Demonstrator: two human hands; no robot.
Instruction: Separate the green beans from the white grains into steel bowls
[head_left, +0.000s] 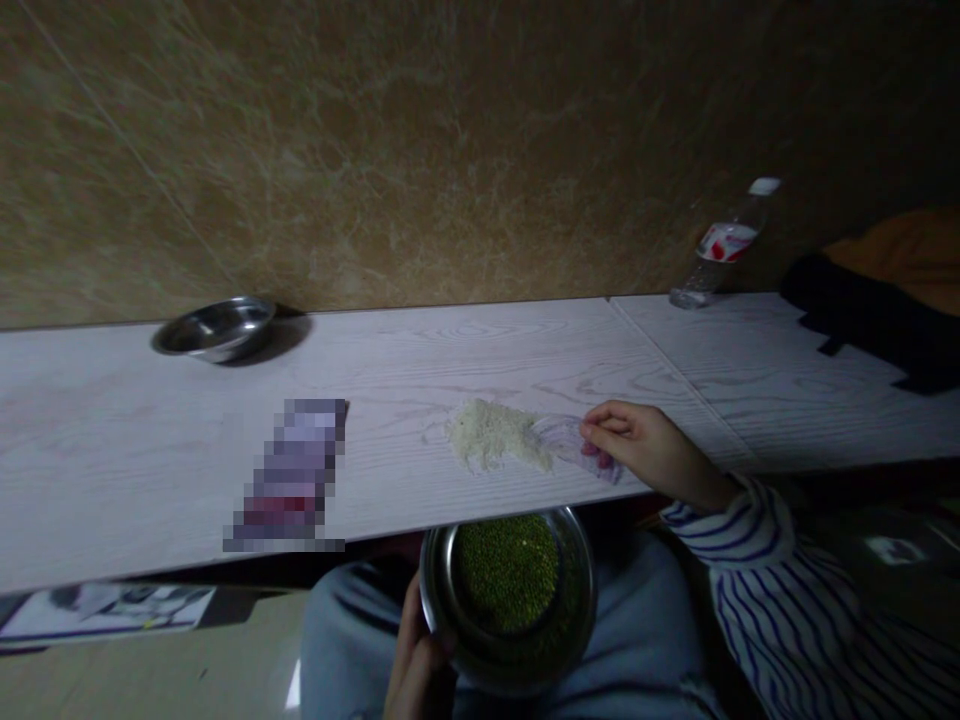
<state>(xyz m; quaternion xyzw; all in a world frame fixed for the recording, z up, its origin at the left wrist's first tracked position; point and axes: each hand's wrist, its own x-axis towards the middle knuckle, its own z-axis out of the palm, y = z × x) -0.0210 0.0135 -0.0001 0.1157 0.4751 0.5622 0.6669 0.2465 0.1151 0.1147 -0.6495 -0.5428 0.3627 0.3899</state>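
My left hand (420,650) grips the left rim of a steel bowl (581,610), which sits tilted over my lap below the table edge. Small green beans (510,570), like mung beans, lie inside it. Over the table, my right hand (634,440) has its thumb and fingers closed on a thin, crumpled, see-through bag (559,437) with pinkish-red patches. The bag's left end touches a loose pile of white rice (487,435) spread on the table. Whether the bag holds anything cannot be made out.
On the pale wood-grain table (405,350), a second steel bowl (217,330) stands back left. A blurred-out flat object (292,470) lies in front of it. A clear bottle (724,245) stands by the wall, beside dark and orange cloth (892,290).
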